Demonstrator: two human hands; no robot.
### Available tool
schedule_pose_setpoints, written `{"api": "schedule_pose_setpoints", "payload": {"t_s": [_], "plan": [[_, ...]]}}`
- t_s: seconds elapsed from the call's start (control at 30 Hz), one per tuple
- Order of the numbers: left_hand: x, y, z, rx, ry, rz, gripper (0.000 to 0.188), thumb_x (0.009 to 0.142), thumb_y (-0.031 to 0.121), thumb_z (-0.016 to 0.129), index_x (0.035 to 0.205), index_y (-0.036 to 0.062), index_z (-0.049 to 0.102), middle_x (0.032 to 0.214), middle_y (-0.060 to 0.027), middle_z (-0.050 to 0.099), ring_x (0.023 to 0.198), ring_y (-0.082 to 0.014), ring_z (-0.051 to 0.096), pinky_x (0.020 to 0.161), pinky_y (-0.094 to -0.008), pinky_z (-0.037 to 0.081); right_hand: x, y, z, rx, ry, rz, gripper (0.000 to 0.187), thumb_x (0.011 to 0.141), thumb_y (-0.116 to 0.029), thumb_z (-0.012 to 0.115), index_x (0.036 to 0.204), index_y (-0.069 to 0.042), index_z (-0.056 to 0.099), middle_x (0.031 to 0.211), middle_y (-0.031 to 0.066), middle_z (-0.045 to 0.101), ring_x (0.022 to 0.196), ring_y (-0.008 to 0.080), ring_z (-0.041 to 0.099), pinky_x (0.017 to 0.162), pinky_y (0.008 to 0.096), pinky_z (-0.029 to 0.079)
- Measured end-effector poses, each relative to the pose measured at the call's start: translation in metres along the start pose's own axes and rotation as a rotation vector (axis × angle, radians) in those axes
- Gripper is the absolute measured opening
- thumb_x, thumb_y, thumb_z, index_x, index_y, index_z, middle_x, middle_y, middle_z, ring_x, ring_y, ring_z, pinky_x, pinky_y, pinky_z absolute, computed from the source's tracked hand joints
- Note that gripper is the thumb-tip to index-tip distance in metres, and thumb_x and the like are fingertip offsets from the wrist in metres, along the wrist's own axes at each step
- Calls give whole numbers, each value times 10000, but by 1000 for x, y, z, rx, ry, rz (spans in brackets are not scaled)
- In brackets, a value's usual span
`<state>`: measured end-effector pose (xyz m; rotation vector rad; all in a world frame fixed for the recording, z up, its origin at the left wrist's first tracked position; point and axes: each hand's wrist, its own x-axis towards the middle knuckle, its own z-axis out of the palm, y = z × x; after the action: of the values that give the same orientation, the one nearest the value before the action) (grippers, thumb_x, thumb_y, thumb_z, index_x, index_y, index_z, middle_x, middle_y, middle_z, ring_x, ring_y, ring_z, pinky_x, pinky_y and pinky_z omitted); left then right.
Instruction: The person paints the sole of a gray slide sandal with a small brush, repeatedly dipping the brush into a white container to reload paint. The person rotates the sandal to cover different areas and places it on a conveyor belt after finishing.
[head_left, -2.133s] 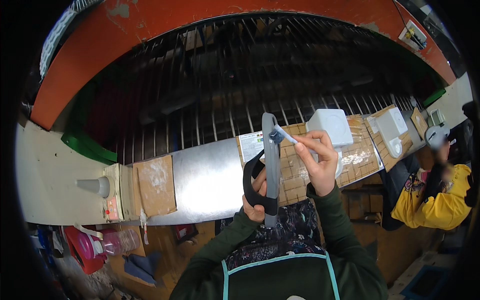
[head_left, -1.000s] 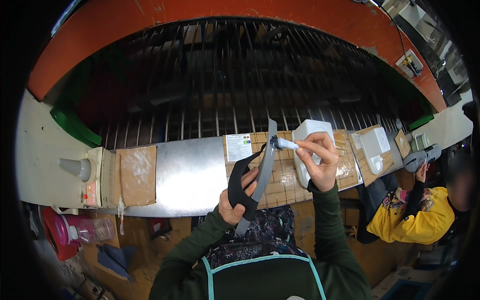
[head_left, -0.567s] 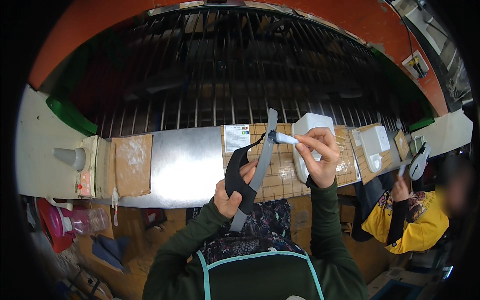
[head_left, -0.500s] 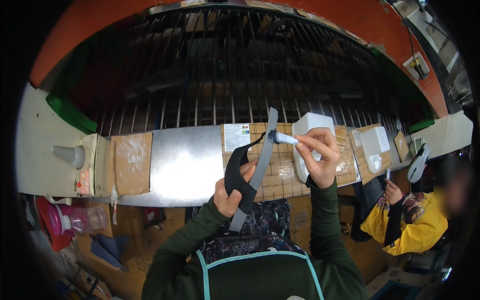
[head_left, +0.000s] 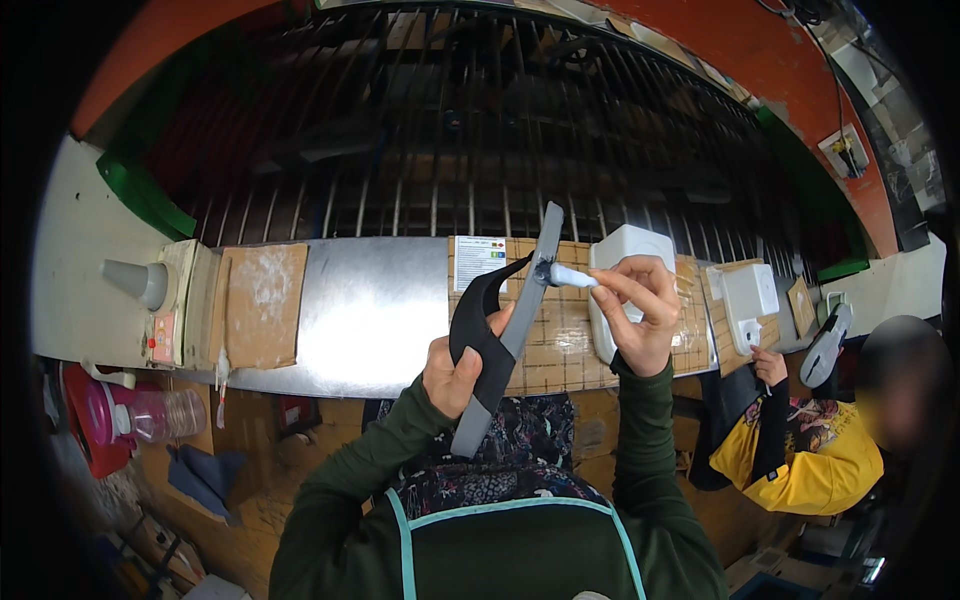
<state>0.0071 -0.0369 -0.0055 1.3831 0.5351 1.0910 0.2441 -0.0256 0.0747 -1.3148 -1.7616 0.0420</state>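
Note:
My left hand [head_left: 452,377] is closed around a black-and-grey shoe part [head_left: 482,345], a curved black piece joined to a long grey strip. It is held tilted above the workbench, with the grey strip on the right. My right hand [head_left: 645,312] pinches the white handle of a small brush [head_left: 572,277]. The brush's dark tip touches the grey strip near its upper end. Behind my right hand stands a white plastic container [head_left: 636,245], partly hidden.
Cardboard [head_left: 560,350] covers part of the metal bench [head_left: 345,320]. A grey cone [head_left: 140,284] stands at left. Metal rollers [head_left: 400,205] run behind the bench. At right, a co-worker in a yellow top [head_left: 830,460] reaches to another white container [head_left: 748,295]. A pink-lidded bottle [head_left: 165,415] is at lower left.
The shoe part and brush have shifted only slightly, the brush still against the grey strip. The co-worker's hand has moved up and left to the other white container.

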Motion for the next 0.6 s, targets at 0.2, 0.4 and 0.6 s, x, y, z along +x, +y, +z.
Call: {"api": "schedule_pose_setpoints", "payload": {"t_s": [0.2,0.4,0.6], "plan": [[3,-10,-1,103,64,59,529,1031,334,313,1382,-43,434,726,-39,495,675,-108,428,661,-269,384,0,-1,2,15,-20,-1,208,698,-109,795,904,-107,763,843,-1,602,644,106,492,742,293,309],[6,-8,-2,117,91,52,522,1032,336,296,1384,-22,442,612,1,378,590,-89,355,575,-271,340,-3,-4,4,28,-53,6,212,694,-108,796,903,-110,764,845,0,604,652,109,472,727,298,301],[9,-2,1,30,138,-19,518,1035,333,286,1379,-16,450,592,10,351,574,-91,343,554,-284,320,-6,-6,8,42,-71,20,226,690,-107,798,913,-114,764,843,4,604,684,119,469,719,295,299]]}}
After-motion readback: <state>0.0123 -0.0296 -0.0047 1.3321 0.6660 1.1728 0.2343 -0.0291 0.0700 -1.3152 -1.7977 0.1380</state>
